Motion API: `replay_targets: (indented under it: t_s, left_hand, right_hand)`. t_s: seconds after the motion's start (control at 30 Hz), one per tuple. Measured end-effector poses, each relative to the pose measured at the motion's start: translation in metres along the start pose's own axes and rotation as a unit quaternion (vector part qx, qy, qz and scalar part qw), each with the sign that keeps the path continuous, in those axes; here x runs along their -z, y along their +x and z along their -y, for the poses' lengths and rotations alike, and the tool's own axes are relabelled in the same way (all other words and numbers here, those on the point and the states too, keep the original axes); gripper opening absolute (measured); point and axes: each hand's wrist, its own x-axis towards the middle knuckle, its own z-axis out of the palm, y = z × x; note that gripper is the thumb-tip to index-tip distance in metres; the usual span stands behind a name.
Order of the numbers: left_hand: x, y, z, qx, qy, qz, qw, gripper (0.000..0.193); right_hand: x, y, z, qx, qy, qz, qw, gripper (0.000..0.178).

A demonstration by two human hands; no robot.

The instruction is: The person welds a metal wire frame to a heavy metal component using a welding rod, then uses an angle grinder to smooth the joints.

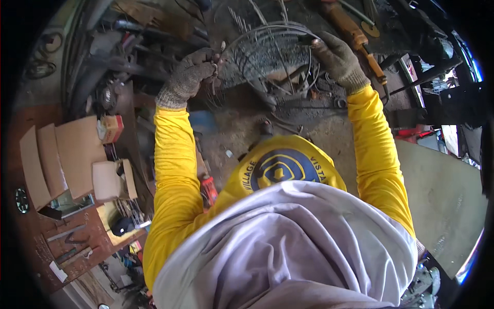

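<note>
A loop of grey wire cable [272, 27] arches between my two raised hands, above the dark workbench [221, 26]. My left hand [189, 76], in a grey knit glove, is closed around one side of it, with thin strands hanging below the fingers. My right hand [337, 61], gloved the same way, pinches the cable's other side at the upper right. More thin wires curve down between the hands, over a grey, speckled metal surface [257, 56]. What exactly lies inside each glove is partly hidden by the fingers.
An orange power tool [347, 26] lies beyond my right hand, beside a round tan disc [370, 29]. To the left, an opened cardboard box [77, 154] and hand tools rest on a reddish-brown table [38, 257]. A greenish panel [442, 201] stands at the right.
</note>
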Motion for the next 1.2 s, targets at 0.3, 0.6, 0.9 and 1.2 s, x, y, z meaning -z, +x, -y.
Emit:
replay_targets:
  t_s: [0.3, 0.6, 0.9, 1.2]
  left_hand:
    - [-0.057, -0.130, 0.269, 0.205, -0.027, -0.150, 0.967, 0.028]
    - [-0.053, -0.094, 0.208, 0.135, 0.258, -0.131, 0.948, 0.032]
    - [-0.057, -0.004, 0.147, -0.063, 0.337, -0.255, 0.904, 0.036]
    - [-0.048, -0.017, 0.170, -0.055, 0.257, -0.298, 0.918, 0.051]
  right_hand:
    - [0.025, -0.026, -0.069, -0.078, -0.132, -0.005, 0.988, 0.030]
    - [0.025, -0.037, -0.110, -0.063, -0.213, -0.098, 0.970, 0.035]
    - [0.017, -0.025, -0.104, -0.017, -0.311, -0.056, 0.949, 0.026]
    - [0.017, -0.016, -0.122, -0.026, -0.231, 0.009, 0.973, 0.030]
